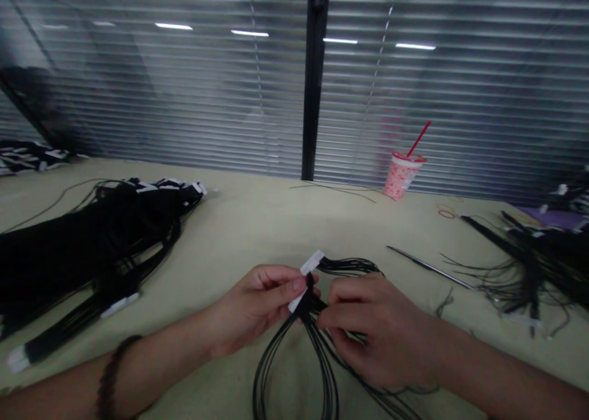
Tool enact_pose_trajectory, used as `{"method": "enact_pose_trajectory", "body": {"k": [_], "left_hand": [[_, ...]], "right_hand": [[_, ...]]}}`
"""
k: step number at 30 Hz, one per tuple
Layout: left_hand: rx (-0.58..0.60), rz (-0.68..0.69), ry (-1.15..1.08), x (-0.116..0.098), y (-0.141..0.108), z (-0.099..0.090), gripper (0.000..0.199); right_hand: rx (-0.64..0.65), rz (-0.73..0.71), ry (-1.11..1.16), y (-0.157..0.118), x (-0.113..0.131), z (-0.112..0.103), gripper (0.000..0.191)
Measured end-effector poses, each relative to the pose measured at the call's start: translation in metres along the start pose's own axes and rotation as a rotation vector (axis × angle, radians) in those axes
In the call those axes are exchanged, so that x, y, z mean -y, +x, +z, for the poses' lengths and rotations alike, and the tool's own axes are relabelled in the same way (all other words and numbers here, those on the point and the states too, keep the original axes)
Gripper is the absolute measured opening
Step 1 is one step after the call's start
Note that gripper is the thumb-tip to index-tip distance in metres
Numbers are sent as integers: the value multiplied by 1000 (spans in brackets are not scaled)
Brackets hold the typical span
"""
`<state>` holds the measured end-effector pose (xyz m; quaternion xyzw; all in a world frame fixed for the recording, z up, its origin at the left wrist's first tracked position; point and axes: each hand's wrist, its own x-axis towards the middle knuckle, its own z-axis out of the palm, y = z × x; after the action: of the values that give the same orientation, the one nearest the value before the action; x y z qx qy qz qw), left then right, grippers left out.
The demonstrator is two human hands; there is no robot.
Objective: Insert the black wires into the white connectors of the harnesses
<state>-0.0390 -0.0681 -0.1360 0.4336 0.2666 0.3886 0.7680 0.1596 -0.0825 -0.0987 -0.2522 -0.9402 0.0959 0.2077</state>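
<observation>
A white plastic connector housing (306,279) sits upright-ish btwn the L hand (251,312) fingers (297,283), pinched by thumb and index; the other L fingers curl under. Just R of those fingertips, the R hand (380,331) fingers (343,303) press together on a bundle of thin black wires (322,371) at the housing's lower end; exact grip partly hidden. Wires loop down below both hands, w/ more fanning out past the housing's far side.

Risk, as judged from here: a tug on the loose loops could pull a wire out of the housing or bend its end; crossed strands could tangle or land in the wrong slot. A loop could also snag the slim steel pick (430,268) lying beyond the R fingers.

Beyond the L fingers lies a heap of black wire bundles w/ white connectors (87,254); another sits past the R fingers (519,266). Far ahead: pink paper cup (400,175), red straw (418,139). Beaded bracelet (108,383) on L wrist. No legible writing, brands or labels; housing too small to tell.
</observation>
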Motion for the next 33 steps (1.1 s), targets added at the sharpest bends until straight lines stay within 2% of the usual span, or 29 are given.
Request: {"method": "enact_pose_trajectory", "body": {"k": [4,13,21,29,33], "left_hand": [[22,9,-1,-1,0,-1,12],[-41,27,-22,-3,0,2,12],[-60,44,47,-2,0,3,12],[-30,65,95,-4,3,1,14],[-32,53,69,-4,3,2,13]], "right_hand": [[-17,30,16,-1,0,2,12],[-49,120,-48,0,-1,8,21],[-120,234,59,7,3,7,9],[-24,249,21,6,0,-2,13],[7,316,178,7,2,-10,8]]}}
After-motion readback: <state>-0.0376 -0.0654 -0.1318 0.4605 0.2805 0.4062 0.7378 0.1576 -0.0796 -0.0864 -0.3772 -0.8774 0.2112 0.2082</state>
